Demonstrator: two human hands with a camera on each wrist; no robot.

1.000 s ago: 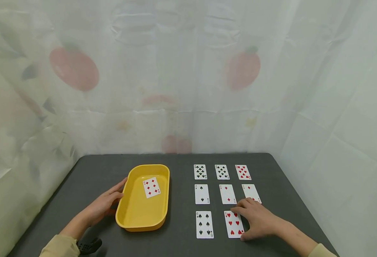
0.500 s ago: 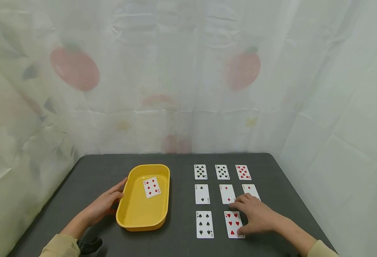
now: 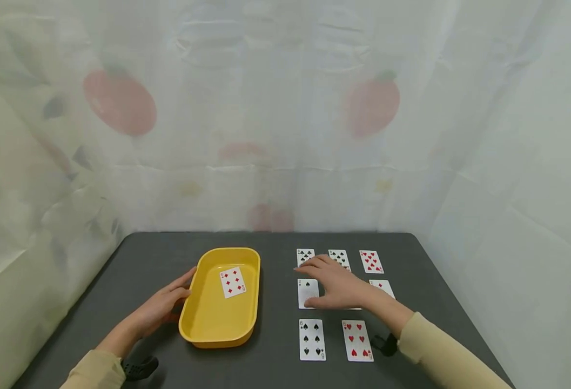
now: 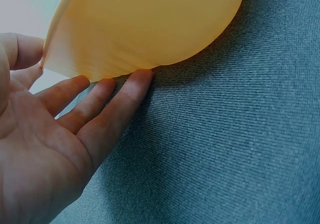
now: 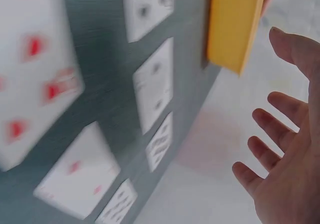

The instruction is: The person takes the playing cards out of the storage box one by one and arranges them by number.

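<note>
My right hand hovers flat, fingers spread, over the two of spades, which lies lengthwise away from me. My left hand, fingers straight, touches the yellow tray.

- The right hand covers the middle card of the grid and part of the two of spades.
- The far-left card is partly hidden by fingertips.
- In the right wrist view, the cards are blurred and unreadable.
- The tray is cut off by the left wrist view's top edge.
</note>
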